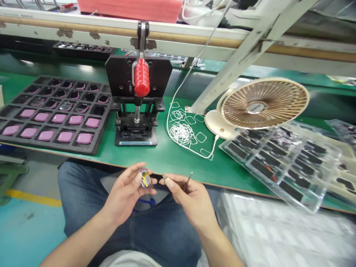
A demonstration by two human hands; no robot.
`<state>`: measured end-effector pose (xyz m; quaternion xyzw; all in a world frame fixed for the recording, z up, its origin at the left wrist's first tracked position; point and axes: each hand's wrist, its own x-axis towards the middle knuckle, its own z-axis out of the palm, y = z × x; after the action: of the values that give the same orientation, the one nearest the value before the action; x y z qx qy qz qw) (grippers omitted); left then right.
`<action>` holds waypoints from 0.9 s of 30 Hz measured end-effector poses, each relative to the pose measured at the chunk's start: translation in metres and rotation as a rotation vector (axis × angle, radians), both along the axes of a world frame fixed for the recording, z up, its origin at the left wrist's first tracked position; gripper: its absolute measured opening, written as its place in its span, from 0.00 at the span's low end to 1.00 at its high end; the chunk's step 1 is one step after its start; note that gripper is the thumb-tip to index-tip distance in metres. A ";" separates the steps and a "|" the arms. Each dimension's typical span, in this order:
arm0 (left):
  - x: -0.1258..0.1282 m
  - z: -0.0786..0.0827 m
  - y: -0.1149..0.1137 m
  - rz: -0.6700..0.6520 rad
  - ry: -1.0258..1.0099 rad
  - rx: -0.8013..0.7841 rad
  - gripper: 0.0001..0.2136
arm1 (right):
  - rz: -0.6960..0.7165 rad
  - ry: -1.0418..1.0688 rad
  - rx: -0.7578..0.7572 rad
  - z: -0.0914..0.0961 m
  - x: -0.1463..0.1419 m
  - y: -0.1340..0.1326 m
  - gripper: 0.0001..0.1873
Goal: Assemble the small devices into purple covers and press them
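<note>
My left hand [126, 196] is closed around a small watch case [145, 178], held just in front of the bench edge above my lap. Its inside faces up and shows a silver and yellow part; a purple rim is visible. My right hand [189, 198] is a short gap to the right, thumb and forefinger pinched together. Whether anything small sits in that pinch I cannot tell. Tucked in the same hand is a slim dark tool [188, 181] with a metal tip pointing up and away; its exact kind is hidden by the fingers.
A black foam tray [96, 142] of purple watch cases lies left. Beside it stands a hand press [136, 128] with a red handle. White ring gaskets [182, 133], a cable, a fan [264, 105] and clear trays [280, 167] of black parts occupy the right.
</note>
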<state>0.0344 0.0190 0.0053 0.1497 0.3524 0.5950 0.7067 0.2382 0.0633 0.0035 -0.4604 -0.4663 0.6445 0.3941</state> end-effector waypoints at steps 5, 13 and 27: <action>-0.001 0.000 -0.001 0.072 0.055 0.006 0.12 | 0.024 -0.064 0.142 0.005 -0.009 -0.008 0.10; 0.000 0.002 -0.004 0.123 0.116 0.026 0.11 | 0.119 -0.264 0.820 0.011 -0.027 -0.023 0.15; 0.003 -0.002 -0.006 0.123 0.168 0.089 0.18 | 0.036 -0.358 0.797 0.004 -0.029 -0.021 0.10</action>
<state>0.0376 0.0131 0.0033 0.2083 0.3924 0.6376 0.6294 0.2091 0.0427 0.0077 -0.3686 -0.7473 0.3310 0.4429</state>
